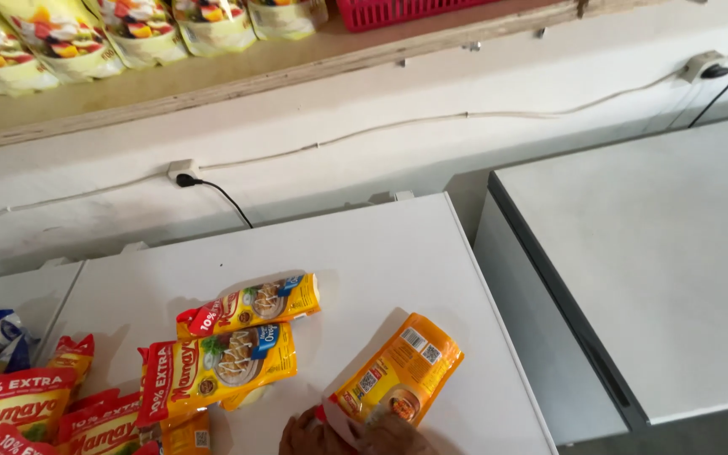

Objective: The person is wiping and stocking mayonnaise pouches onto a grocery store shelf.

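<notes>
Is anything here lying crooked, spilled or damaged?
Nothing is spilled or torn. The yellow pouches lie loose at different angles on the white lid, not in a row. One orange pouch is tilted, back side up, held at its lower end by fingers; which hand cannot be told.

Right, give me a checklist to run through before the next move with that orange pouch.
1. Grip on the orange pouch: held at its lower end by a hand at the frame edge; ok.
2. Which hand holds it: cannot tell, mostly cut off.
3. Pouch facing: back side up, with printed codes showing; ok.
4. Bare space on the white chest lid beyond the pouch: ok.
5. Nearest yellow-and-red pouches: lying flat, apart from the held one; ok.
6. Room on the wooden shelf above: a bare stretch shows beside the shelved pouches; ok.
</notes>
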